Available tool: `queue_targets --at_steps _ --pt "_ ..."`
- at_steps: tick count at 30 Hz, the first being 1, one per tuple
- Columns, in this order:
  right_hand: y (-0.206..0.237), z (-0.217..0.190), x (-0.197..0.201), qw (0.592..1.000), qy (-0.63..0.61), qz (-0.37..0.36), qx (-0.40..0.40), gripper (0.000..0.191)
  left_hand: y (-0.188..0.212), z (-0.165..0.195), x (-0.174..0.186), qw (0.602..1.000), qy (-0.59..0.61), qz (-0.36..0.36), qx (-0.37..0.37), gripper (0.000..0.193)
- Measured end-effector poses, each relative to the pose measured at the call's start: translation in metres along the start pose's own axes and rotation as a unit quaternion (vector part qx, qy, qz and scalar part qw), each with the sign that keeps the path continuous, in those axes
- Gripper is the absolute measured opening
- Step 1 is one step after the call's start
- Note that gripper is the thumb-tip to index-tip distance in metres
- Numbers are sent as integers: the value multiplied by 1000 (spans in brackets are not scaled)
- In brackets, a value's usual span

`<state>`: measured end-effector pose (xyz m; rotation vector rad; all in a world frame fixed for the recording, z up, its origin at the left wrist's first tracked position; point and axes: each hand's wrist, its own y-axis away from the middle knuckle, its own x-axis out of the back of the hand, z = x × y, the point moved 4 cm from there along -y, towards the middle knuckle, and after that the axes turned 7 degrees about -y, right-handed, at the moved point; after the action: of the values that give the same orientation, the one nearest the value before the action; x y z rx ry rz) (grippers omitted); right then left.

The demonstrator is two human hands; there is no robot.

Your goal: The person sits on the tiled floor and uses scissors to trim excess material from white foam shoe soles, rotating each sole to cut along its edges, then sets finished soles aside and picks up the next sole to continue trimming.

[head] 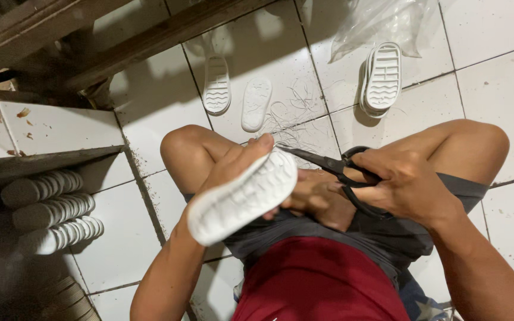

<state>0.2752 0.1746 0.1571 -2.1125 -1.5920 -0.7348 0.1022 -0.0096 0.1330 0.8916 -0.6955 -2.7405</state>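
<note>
My left hand [233,163] grips a white rubber shoe sole [242,199], tread side up, held over my lap. My right hand [403,184] is closed through the handles of black scissors [334,166]. The blades point left and their tip meets the toe edge of the held sole. I sit on a tiled floor with both knees bent.
Two white soles [216,83] [256,102] lie on the white floor tiles [507,89] ahead, with a stacked pair [382,77] at upper right beside a clear plastic bag [382,21]. Thin trimmings [295,110] litter the tiles. Rows of stacked soles [52,211] sit at left under a wooden bench [43,134].
</note>
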Motion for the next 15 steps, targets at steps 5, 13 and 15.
queue_targets --at_steps 5,13,15 --pt "-1 -5 -13 997 -60 48 -17 33 -12 -1 -10 982 187 -17 -18 65" --pt "12 -21 -27 995 -37 97 -9 35 -1 -16 -30 931 -136 240 -240 69" --pt "12 -24 -30 993 -34 113 -10 30 -4 -18 -39 916 -145 264 -264 70"
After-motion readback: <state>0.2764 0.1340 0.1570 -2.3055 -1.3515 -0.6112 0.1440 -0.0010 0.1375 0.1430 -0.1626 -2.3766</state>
